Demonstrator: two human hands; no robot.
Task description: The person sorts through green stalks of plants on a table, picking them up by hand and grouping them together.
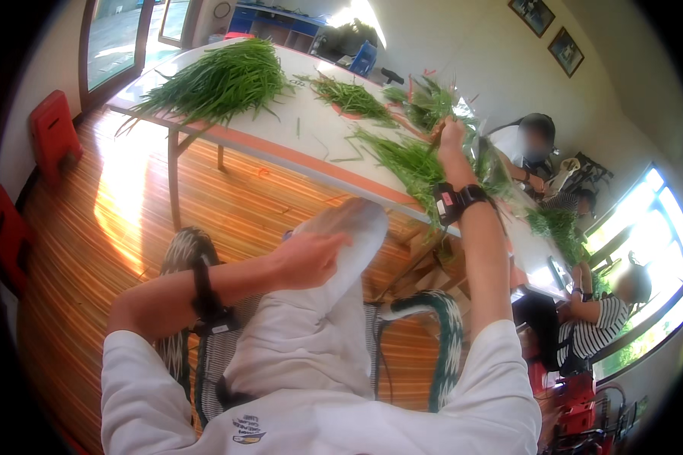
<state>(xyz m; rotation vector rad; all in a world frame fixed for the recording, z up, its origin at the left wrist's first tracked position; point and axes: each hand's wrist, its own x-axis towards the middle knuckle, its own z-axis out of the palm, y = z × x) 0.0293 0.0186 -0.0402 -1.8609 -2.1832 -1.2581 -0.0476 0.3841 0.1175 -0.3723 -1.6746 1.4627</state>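
Note:
My left hand (pixel 313 260), blurred, hovers over my raised knee with curled fingers; nothing shows in it, but its fingertips are unclear. My right hand (pixel 451 136) reaches across the table and is closed on a bunch of long green leaves (pixel 430 105), partly hidden by the fingers. Clear plastic (pixel 492 168) lies beside that wrist. Below the hand, loose green leaves (pixel 398 156) spread to the table's near edge. A smaller heap of cut leaves (pixel 356 99) lies farther left. At the table's left end is a large pile of long leaves (pixel 236 79).
The long white table (pixel 313 133) has an orange edge. Two people sit along its right side, one (pixel 538 142) near more greens (pixel 558 227), another in a striped shirt (pixel 595 318). Red plastic stools (pixel 57 133) stand at the left wall. Patterned armrests (pixel 444 324) flank me.

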